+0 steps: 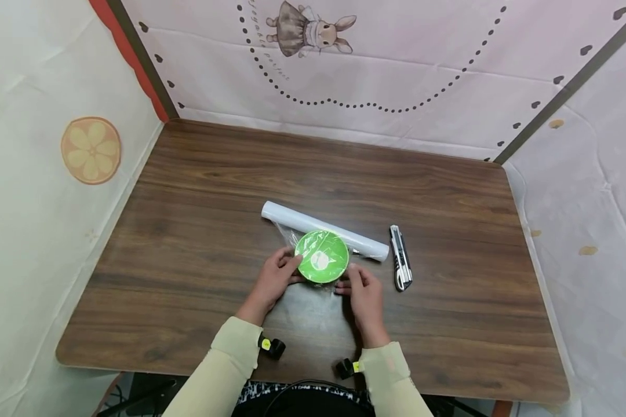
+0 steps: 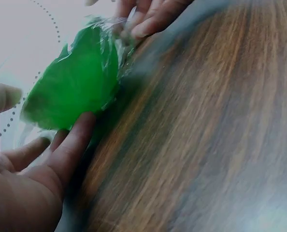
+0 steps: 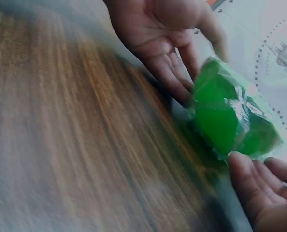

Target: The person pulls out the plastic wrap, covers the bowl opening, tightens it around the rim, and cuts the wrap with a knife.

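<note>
A round green disc (image 1: pixel 331 258) with a white patch in its middle is wrapped in crinkled clear plastic; its exact kind is not plain. My left hand (image 1: pixel 274 280) holds its left edge, thumb on top and fingers under it. On the other side my right hand (image 1: pixel 365 291) pinches the wrapping near the disc's right edge. The left wrist view shows the disc (image 2: pixel 73 82) tilted, with fingers of the left hand (image 2: pixel 35 179) against its underside. In the right wrist view the right hand (image 3: pixel 264 193) touches the plastic's lower edge.
Just behind the disc lies a white roll (image 1: pixel 323 229), slanting across the wooden table (image 1: pixel 198 231). A utility knife (image 1: pixel 400 258) lies to the right of the right hand. Printed cloth walls (image 1: pixel 375 75) stand around the table's back and sides.
</note>
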The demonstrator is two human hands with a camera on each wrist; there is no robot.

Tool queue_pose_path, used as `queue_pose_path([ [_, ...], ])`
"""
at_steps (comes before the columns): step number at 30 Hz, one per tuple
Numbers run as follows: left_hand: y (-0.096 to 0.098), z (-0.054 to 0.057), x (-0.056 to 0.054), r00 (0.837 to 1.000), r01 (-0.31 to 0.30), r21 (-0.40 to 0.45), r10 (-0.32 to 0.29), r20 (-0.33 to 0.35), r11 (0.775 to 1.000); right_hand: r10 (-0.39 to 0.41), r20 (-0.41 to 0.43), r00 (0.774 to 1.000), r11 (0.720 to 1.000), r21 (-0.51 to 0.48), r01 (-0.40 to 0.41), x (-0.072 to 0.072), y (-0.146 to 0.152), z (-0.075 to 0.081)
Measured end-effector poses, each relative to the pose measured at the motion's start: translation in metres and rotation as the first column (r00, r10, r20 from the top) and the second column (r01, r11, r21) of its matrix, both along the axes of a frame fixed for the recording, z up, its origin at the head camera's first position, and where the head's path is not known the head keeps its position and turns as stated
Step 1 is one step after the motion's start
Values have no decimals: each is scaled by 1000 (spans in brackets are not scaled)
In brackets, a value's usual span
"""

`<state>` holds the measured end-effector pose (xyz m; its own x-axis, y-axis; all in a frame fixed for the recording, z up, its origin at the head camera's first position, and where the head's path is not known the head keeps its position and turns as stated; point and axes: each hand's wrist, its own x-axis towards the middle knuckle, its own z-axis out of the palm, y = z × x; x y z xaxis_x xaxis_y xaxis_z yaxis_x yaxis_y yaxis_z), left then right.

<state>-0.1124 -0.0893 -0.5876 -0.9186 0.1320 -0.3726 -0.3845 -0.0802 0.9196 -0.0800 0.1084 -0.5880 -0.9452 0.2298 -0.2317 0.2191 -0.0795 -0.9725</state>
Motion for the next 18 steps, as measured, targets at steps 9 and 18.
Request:
queue_pose_path([
  [9,0,-1,0,1000,21,27,-21,-3,999,23,-16,1000,992,-121,-25,0,-3,-2],
  [18,-1,-1,-1,1000,31,32,-31,2,999,50,-9,999,990,-128,-50,0,-2,-3],
])
